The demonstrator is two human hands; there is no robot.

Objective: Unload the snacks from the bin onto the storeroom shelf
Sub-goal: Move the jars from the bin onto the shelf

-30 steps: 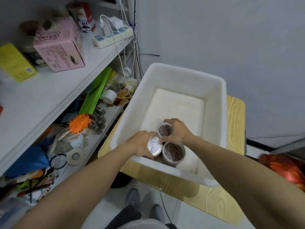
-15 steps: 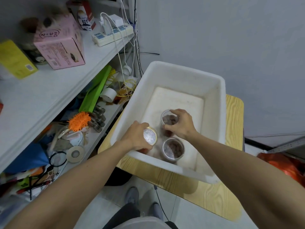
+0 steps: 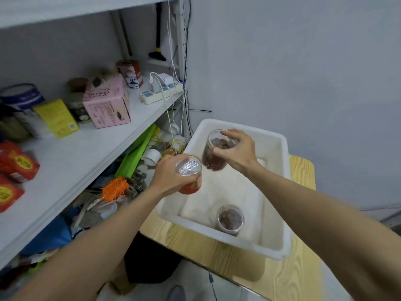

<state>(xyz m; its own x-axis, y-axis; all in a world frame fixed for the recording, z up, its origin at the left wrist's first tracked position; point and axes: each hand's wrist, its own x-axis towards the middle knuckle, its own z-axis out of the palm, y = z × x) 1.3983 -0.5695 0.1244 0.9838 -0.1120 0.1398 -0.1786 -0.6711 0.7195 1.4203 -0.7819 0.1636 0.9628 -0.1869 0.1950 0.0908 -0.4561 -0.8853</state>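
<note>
My left hand [image 3: 170, 178] grips a red can with a clear ribbed lid [image 3: 189, 174], lifted above the left rim of the white bin [image 3: 280, 242]. My right hand [image 3: 237, 152] holds a clear jar of brown snacks [image 3: 213, 156] by its top, raised and tilted over the bin's far half. One more clear jar of brown snacks [image 3: 230, 219] stands upright on the bin floor near the front wall. The white storeroom shelf [image 3: 86, 153] runs along the left, level with my hands.
On the shelf stand a pink carton [image 3: 107, 105], a yellow box [image 3: 57, 118], red packets [image 3: 17, 164], a blue-lidded tub [image 3: 20, 97] and a power strip [image 3: 161, 91]. The lower shelf is cluttered with an orange brush [image 3: 115, 189] and tape rolls. The bin sits on a wooden table [image 3: 282, 272].
Both hands have lifted their containers out of the bin floor and upward. The view has tilted up toward the shelf. One jar stays behind in the bin.
</note>
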